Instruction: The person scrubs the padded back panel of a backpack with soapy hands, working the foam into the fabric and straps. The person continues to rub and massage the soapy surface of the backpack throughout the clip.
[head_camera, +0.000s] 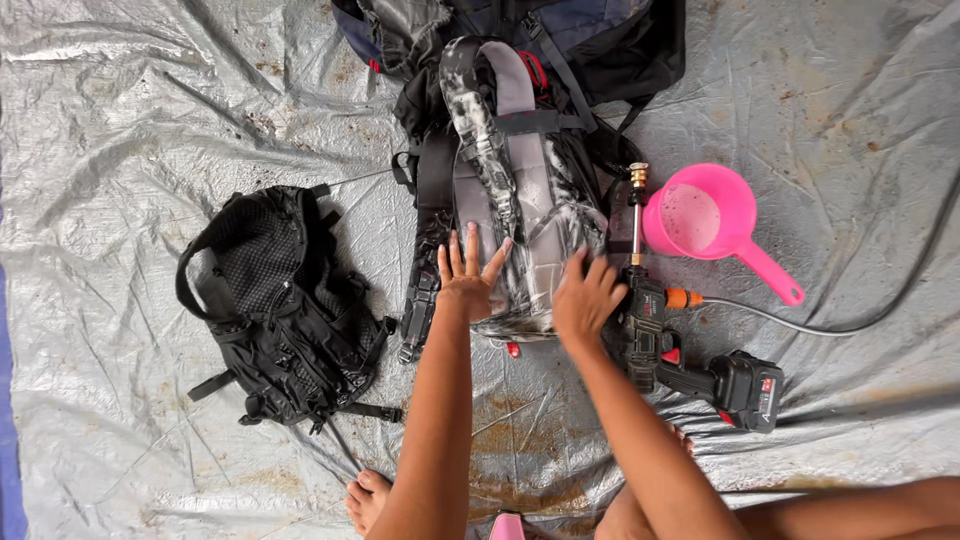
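Two hands press on the wet grey backpack (520, 230) lying in the middle of the head view, on a silver tarp (120, 100). My left hand (467, 278) lies flat with fingers spread on the pack's lower left side, gripping nothing. My right hand (587, 297) rests palm down at its lower right edge, fingers bent loosely over the fabric; I cannot tell whether they pinch anything.

Judging by the white suds streaked down the shoulder strap and back panel, I'd say the soaping of this pack is well underway and rinsing is left. A black backpack (285, 310) at centre left looks dry and untouched, and a dark blue bag (560, 35) lies at the top edge.

Just right of my right hand lies a cordless spray gun (690, 360) with a hose (860, 310) running to the right edge. Beside its nozzle, a pink scoop (705, 220) sits upright; its bowl looks wet, but I cannot tell how much water it holds.
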